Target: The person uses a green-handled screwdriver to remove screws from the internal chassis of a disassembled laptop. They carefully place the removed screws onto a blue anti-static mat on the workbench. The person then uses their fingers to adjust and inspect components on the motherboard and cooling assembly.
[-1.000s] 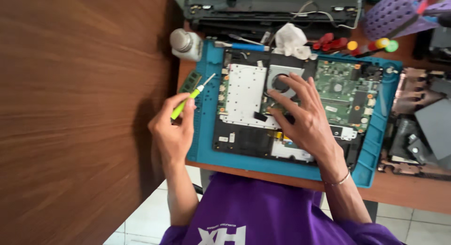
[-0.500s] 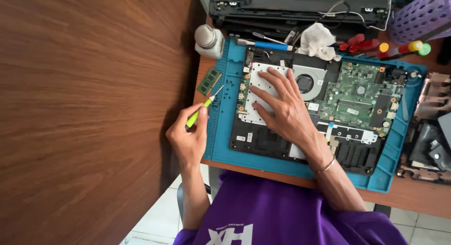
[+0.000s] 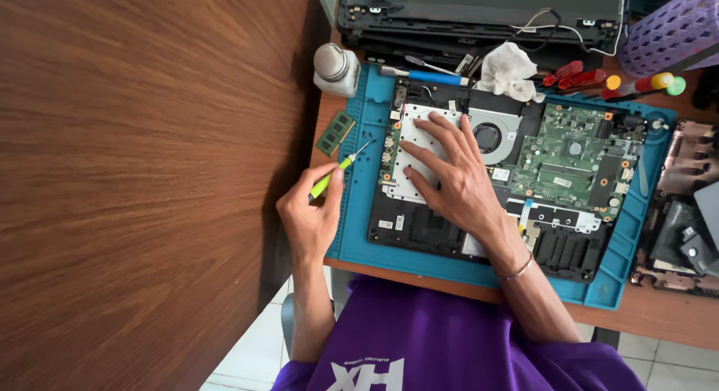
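Note:
An opened laptop base lies on a blue work mat [image 3: 356, 237], with a green motherboard [image 3: 573, 159], a round fan [image 3: 490, 136] and a white perforated metal plate [image 3: 408, 121] exposed. My right hand [image 3: 453, 177] rests flat on that plate, fingers spread, holding nothing. My left hand [image 3: 311, 219] is off the mat's left edge and grips a lime-green screwdriver [image 3: 333, 177]. Its thin tip points up and right, just over the mat's left border. A green memory stick [image 3: 335, 133] lies on the desk just above the tip.
A white bottle [image 3: 335, 67], a blue-handled tool [image 3: 427, 76], a crumpled white cloth [image 3: 509, 67] and red-handled screwdrivers [image 3: 577, 75] lie behind the mat. A dark laptop lid [image 3: 479, 13] and purple basket [image 3: 670, 28] stand further back. A brown wooden panel [image 3: 135, 189] fills the left; loose parts [image 3: 685, 226] lie right.
My right hand has slid left from the fan area onto the white plate. My left hand keeps the screwdriver beside the mat's left edge. The view has shifted slightly.

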